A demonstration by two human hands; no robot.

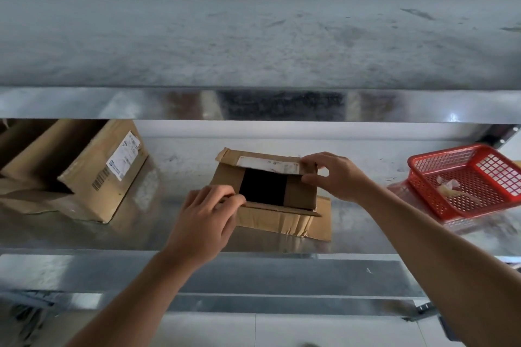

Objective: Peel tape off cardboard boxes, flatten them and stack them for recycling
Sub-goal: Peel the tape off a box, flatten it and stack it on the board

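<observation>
L hand [205, 222] grips near-left edge of small box [298, 194], fingers curled; R hand [335, 175] pinches its far-right flap corner, by white label [267, 164]; box sits mid metal shelf [158, 234]; bigger box [107, 177] tilted at left; red basket [465, 180] at right.

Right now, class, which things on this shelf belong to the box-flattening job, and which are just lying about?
Job: small box, gripped by left hand and right hand; flat cardboard under it; large labelled box.
Lying about: red basket with pale scraps; metal shelf.
</observation>
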